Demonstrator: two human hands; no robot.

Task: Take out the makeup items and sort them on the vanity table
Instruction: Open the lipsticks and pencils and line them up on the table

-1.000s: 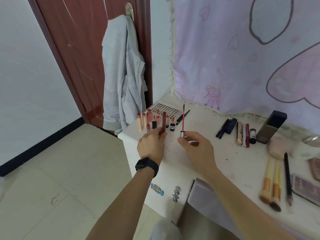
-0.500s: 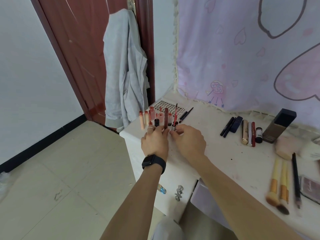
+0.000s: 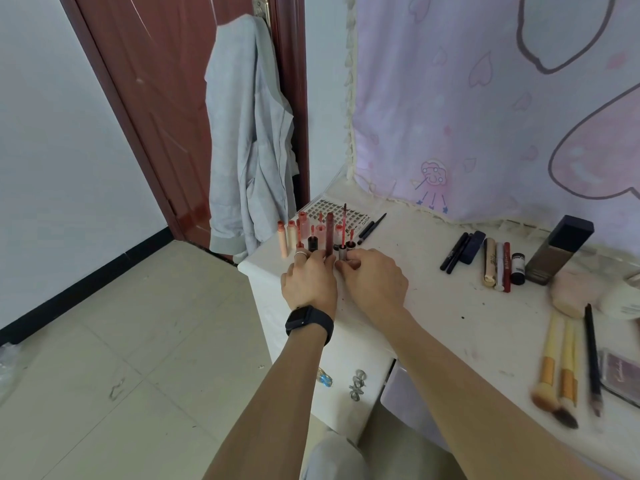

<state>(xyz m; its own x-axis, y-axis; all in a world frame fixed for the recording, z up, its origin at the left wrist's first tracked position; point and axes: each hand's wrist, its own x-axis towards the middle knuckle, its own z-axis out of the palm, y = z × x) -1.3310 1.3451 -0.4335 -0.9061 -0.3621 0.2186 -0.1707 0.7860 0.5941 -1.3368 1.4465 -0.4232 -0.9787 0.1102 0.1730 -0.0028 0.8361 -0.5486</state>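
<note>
Wand (image 3: 343,251) shifted left, pinched in right hand (image 3: 374,284).

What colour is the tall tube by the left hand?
Dark maroon; the tall tube shows best in the head view.

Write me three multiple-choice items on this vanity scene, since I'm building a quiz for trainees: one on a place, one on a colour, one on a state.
1. Where do the upright lip gloss tubes stand?
A. beside the makeup brushes
B. on the vanity table's left corner
C. on the floor

2. What colour is the watch band?
A. black
B. white
C. red

3. What is the right hand doing?
A. lying flat
B. pinching the silver-capped wand
C. gripping a brush

B, they cluster near the door; A, the band is plainly black; B, its fingertips close on the silver cap.
</note>
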